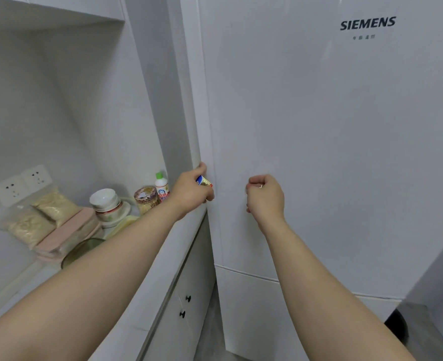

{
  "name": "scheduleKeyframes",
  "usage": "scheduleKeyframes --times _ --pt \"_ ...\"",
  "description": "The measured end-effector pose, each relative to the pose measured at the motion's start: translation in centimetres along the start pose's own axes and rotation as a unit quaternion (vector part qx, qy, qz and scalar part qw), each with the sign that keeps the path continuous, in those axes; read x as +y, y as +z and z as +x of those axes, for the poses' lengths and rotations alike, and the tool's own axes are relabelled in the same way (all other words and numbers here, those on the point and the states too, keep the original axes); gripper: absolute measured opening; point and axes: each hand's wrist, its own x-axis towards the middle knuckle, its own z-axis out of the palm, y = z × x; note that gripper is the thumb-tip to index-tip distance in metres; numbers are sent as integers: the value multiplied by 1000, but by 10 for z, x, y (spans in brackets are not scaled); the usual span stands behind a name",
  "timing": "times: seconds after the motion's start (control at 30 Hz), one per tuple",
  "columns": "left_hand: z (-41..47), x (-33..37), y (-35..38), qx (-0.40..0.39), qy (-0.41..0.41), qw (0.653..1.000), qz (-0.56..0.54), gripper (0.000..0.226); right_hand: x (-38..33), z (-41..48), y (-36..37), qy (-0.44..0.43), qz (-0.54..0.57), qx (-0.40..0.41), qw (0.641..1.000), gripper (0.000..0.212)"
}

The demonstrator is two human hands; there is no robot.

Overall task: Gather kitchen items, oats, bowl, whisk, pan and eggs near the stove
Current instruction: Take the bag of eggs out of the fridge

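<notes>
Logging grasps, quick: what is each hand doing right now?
Left hand: grips the edge of the fridge door, a small colourful packet tucked in it.
Right hand: closed in a fist, nothing visible in it.

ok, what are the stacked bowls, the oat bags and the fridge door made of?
The stacked bowls look like glazed ceramic: glossy white, red band. The oat bags are clear thin plastic film: grain shows through, creased. The fridge door is smooth matte white, perhaps painted metal; the look leaves it open.
</notes>
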Motion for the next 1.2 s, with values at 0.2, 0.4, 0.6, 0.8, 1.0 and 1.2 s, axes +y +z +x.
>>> scheduleKeyframes --times 0.2,0.4,0.6,0.8,1.0,1.2 --pt "-20 -27 -24 45 4 999 -27 73 -1 -29 38 5 35 -40 999 15" --pt "-105 -124 -87 111 -164 971 -133 37 8 -111 120 121 9 -305 945 17" --pt "-253 -189 -144 287 -276 877 -269 17 29 -228 204 132 -60 -518 843 15" --pt "-426 -224 -192 464 -363 768 -253 20 36 -380 252 140 -104 -654 736 12" --pt "-567 -238 -208 573 -357 692 -256 21 28 -514 247 63 -132 -744 652 26" --pt "-703 -252 -210 633 -328 632 -303 36 26 -638 215 58 -144 -775 613 24"
